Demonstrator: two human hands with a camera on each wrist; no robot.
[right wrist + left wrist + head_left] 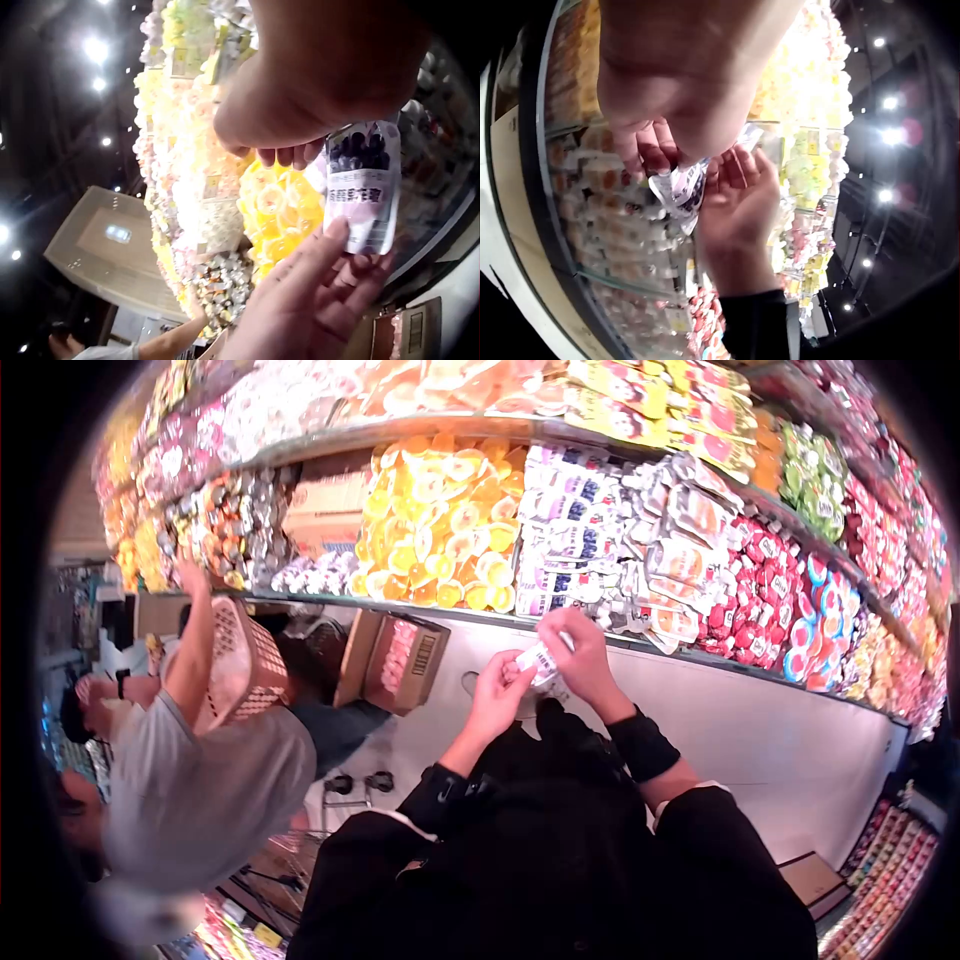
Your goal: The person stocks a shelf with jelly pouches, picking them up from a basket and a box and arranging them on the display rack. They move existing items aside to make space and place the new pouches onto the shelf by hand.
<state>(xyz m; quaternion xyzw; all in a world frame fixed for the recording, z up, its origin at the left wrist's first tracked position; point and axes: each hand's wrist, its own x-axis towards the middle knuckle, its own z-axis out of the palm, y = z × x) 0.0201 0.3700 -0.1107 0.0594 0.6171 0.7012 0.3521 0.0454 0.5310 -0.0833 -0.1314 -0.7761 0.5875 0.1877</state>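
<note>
A small white and purple pouch point(538, 663) with dark round fruit printed on it is held between both hands in front of the body. My left hand point(497, 695) pinches its lower end, the thumb lying across the printed face point(364, 191) in the right wrist view. From the other side, my right hand point(578, 657) grips the upper end with curled fingers. In the left wrist view the pouch point(682, 191) looks creased, and the hands partly cover it. Similar white and purple pouches point(567, 525) are heaped on the shelf just beyond the hands.
Bins of yellow jelly cups point(440, 525), red-wrapped sweets point(755, 595) and silver packets point(690, 510) line the shelf. At left a person in a grey shirt point(205, 790) reaches to the shelf beside a pink basket point(245, 665). An open cardboard box point(405, 665) stands below the shelf edge.
</note>
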